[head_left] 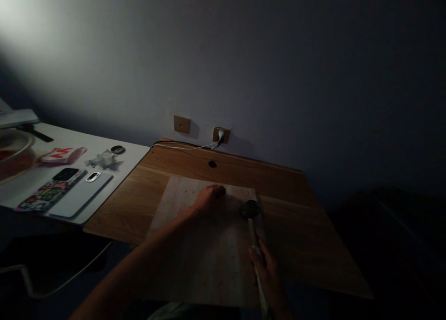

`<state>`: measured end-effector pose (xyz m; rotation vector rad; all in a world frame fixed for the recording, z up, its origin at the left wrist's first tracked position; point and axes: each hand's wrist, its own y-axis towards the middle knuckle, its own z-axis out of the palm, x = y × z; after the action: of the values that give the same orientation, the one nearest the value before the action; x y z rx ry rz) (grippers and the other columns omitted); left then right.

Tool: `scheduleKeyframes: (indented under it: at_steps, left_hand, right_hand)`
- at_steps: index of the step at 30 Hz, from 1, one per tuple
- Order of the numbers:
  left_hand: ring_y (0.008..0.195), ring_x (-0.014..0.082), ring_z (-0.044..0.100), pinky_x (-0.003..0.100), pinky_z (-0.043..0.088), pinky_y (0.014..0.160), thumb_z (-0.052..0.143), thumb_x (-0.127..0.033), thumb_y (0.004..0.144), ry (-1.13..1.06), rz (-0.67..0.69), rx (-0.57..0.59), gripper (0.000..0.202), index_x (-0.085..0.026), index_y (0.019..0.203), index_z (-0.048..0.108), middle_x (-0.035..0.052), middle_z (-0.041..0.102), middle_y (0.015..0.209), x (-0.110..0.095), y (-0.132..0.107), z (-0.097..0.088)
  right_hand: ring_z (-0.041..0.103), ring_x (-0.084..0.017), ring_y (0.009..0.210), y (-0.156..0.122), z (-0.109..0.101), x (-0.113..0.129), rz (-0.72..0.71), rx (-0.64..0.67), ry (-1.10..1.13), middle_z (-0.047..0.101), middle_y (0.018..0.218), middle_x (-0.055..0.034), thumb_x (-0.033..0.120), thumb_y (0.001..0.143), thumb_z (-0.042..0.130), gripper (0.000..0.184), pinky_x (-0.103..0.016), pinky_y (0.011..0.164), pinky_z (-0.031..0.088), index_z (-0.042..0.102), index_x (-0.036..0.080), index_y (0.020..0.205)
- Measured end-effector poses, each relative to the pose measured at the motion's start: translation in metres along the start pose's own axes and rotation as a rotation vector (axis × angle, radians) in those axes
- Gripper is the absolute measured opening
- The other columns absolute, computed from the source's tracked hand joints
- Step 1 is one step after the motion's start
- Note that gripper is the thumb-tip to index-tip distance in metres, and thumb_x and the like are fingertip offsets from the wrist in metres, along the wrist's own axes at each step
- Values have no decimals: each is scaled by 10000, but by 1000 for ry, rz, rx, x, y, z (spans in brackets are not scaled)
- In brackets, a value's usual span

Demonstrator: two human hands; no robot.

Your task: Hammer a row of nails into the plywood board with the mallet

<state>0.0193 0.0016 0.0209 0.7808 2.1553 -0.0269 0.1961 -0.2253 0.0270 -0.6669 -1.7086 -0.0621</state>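
My right hand (pixel 266 269) is closed round the wooden handle of a hammer (pixel 251 218), whose dark head rests on a pale wooden board (pixel 198 255). The board lies on a brown wooden table (pixel 303 227). My left hand (pixel 209 197) is curled near the board's far edge, fingers pressed together on something I cannot make out. The room is dim.
A white table (pixel 128 153) at the left carries two phones (pixel 66 190), a red packet (pixel 62 155), a small dark round object (pixel 117 149) and a bowl (pixel 14 150). A white cable (pixel 188 147) runs to a wall socket (pixel 221 135). A small dark spot (pixel 212 164) marks the brown table.
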Motion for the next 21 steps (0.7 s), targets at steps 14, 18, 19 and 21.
scheduleKeyframes:
  at_steps: [14,18,19,21]
  left_hand:
    - [774,148,637,245,485,720,584,-85,785,-38,4,-17,348,-189,1108,661,24,702,915,4,-1,2]
    - [714,155,645,247,477,667,598,-99,798,-67,-13,-25,419,-179,1209,605,18,714,849,10,-1,8]
    - [712,164,649,254,475,659,604,-110,805,-67,-8,-31,418,-174,1218,597,24,716,847,11,-1,9]
    - [739,187,660,270,475,663,621,-131,814,-71,10,-43,426,-166,1237,583,49,725,880,15,-1,12]
  right_hand:
    - [406,-90,384,10,20,44,-84,134,2,457,532,94,659,826,640,646,-183,340,343,615,188,1268]
    - [394,-82,372,22,37,52,-139,201,-45,433,533,101,609,876,598,565,-184,338,334,617,155,1211]
    - [393,-78,371,23,41,52,-144,197,-53,436,543,99,597,876,597,563,-184,337,334,615,146,1213]
    - [394,-74,372,24,47,52,-138,195,-64,453,578,91,579,865,605,592,-186,332,339,601,136,1257]
